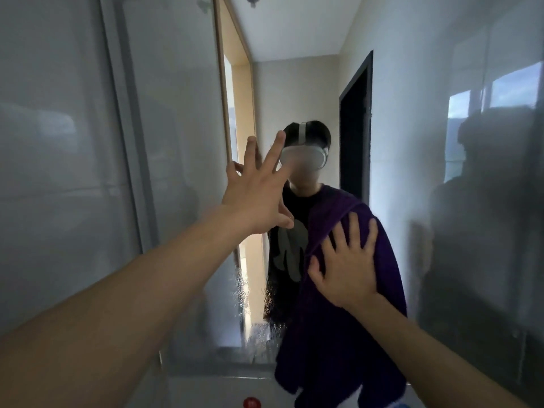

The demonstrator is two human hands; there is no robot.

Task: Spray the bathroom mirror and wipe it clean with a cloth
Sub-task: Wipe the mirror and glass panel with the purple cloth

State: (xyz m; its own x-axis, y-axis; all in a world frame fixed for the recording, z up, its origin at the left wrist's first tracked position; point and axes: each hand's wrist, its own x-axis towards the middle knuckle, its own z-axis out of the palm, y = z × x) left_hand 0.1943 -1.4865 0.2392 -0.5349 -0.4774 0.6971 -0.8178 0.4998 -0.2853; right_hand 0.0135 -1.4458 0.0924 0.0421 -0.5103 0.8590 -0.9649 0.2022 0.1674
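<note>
The right hand (346,266) presses a purple cloth (332,334) flat against the mirror (182,142), palm open and fingers spread to cover more wet glass. The left hand (259,187), splayed and empty, braces higher up for balance.

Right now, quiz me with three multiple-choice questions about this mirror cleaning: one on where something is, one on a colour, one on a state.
1. Where is the cloth?
A. Under the right hand, against the mirror
B. In the left hand
C. Over the forearm

2. The cloth's colour?
A. White
B. Purple
C. Yellow

3. The left hand is:
A. A fist
B. Gripping a bottle
C. Open, fingers spread

Answers: 1 A, the right palm presses it flat; 2 B, it is dark purple; 3 C, the splayed fingers hold nothing.
</note>
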